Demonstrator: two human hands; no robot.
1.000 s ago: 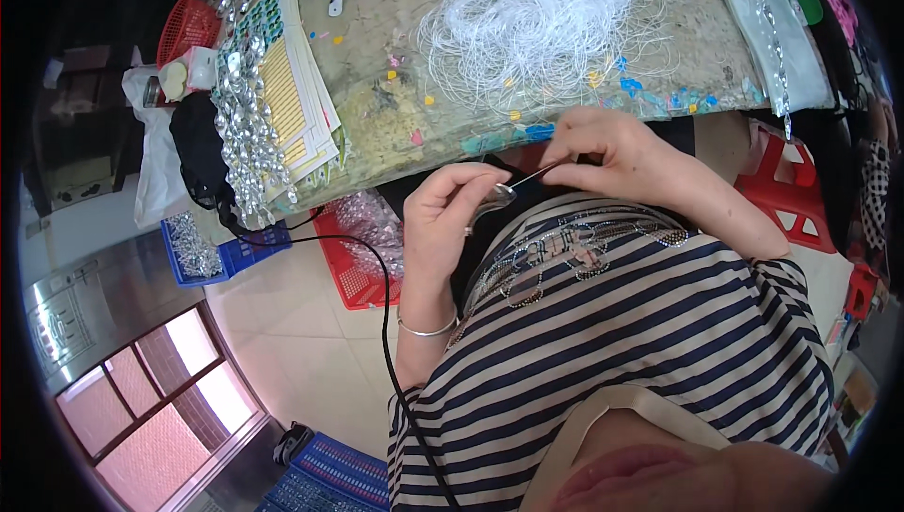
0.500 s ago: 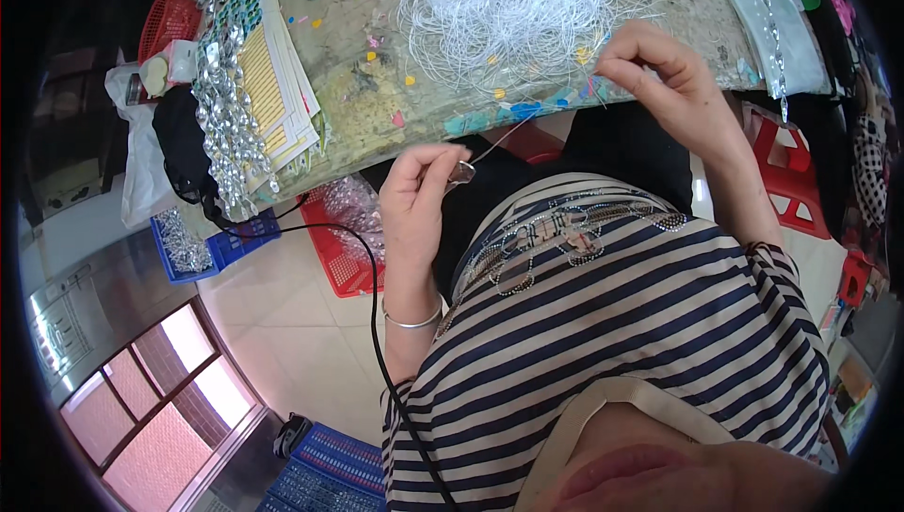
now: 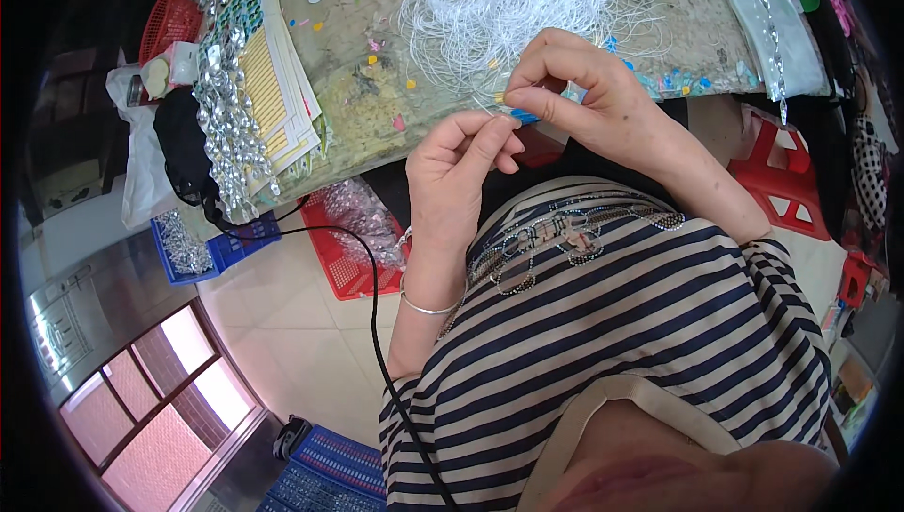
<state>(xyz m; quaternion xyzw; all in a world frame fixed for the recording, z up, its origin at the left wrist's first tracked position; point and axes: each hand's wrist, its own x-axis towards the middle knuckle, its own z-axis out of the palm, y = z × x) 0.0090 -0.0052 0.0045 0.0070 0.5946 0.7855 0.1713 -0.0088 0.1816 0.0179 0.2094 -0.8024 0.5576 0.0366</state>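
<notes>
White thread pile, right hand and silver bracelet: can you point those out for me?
White thread pile (image 3: 523, 13): head view, middle of the tangle.
Right hand (image 3: 601, 100): head view, back of the hand.
Silver bracelet (image 3: 429, 311): head view, lower curve of the band.

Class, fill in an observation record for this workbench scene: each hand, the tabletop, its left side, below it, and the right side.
Left hand: left hand, thumb and forefinger pinched; anything held is too small to tell
Right hand: right hand, thumb and forefinger together, close to the left fingertips
Tabletop: loose heap of white thread, beyond the hands
Left side: clear faceted bead strands beside printed sheets
Below, left: blue container and red tray, both holding shiny pieces
Right side: red stool
</notes>
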